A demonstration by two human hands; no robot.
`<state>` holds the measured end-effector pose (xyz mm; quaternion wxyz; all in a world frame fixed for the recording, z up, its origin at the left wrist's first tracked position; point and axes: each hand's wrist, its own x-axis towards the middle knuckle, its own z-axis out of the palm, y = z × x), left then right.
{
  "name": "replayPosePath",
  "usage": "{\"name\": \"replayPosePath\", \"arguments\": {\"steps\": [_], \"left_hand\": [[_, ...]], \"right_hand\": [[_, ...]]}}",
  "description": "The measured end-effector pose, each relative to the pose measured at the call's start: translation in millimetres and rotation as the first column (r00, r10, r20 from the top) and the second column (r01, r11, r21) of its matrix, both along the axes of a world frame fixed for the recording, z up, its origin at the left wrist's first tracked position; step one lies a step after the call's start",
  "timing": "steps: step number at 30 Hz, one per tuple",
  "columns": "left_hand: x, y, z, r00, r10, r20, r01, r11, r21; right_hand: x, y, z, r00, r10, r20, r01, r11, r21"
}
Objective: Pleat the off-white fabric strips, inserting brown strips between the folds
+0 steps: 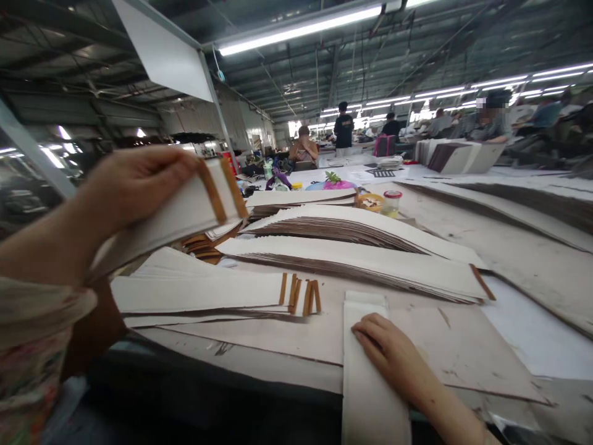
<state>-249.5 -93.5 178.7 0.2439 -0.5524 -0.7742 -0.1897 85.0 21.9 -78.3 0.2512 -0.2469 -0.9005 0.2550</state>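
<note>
My left hand (134,185) is raised at the left, fingers wrapped over a small bundle of white paper strips (185,213) with brown bands at their far end. My right hand (389,352) lies flat with fingers stretched out on a narrow white strip (365,371) that runs toward me over the table edge. Between the hands lies a fanned pile of white strips with brown ends (208,293).
Long fanned stacks of white and brown sheets (352,253) cover the table ahead. A small jar (391,203) and a yellow bowl (370,201) stand farther back. Several people work at tables in the distance. A slanted metal post (217,105) rises at the left.
</note>
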Motion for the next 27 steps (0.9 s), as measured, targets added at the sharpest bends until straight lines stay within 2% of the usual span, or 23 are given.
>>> {"name": "replayPosePath", "arguments": {"steps": [2,4,5,8,9,11,14,18,21,24,27], "left_hand": [[7,37,-20.4,0.981,-0.189,0.050,0.193,0.976,-0.105],[16,69,-60.1,0.926,-0.337,0.171,0.371,0.896,-0.242],[21,82,-84.0,0.899,-0.360,0.249,0.429,0.838,-0.337],[37,103,-149.7,0.874,-0.360,0.325,0.477,0.762,-0.438],[41,107,-164.7,0.867,-0.364,0.339,0.489,0.752,-0.442],[48,111,-181.6,0.856,-0.370,0.362,0.506,0.747,-0.432],[56,115,-185.5,0.864,-0.346,0.365,0.483,0.776,-0.406],[72,119,-184.1,0.907,-0.266,0.326,0.385,0.837,-0.389],[79,121,-176.3,0.928,-0.211,0.308,0.320,0.874,-0.366],[63,109,-147.3,0.942,-0.151,0.298,0.245,0.919,-0.308],[22,70,-97.2,0.958,-0.061,0.281,0.124,0.968,-0.216]], "right_hand": [[0,-2,2.4,1.000,-0.008,-0.006,0.008,1.000,0.006],[1,-4,4.4,1.000,-0.014,-0.007,0.014,1.000,0.006],[1,-4,4.9,1.000,-0.019,-0.006,0.019,1.000,0.005],[1,-4,4.4,1.000,-0.029,-0.003,0.029,1.000,0.000],[1,-4,3.8,1.000,-0.029,-0.002,0.029,1.000,-0.001],[0,-3,2.5,1.000,-0.028,-0.003,0.028,1.000,0.002],[0,-2,0.6,1.000,-0.028,-0.001,0.028,1.000,0.009],[1,-1,-4.3,0.999,-0.026,0.018,0.027,1.000,-0.002],[2,2,-9.7,0.999,-0.025,0.024,0.025,1.000,0.005],[3,6,-13.5,1.000,-0.015,0.003,0.015,1.000,0.023],[5,8,-17.0,1.000,-0.011,-0.012,0.012,0.999,0.036]]}}
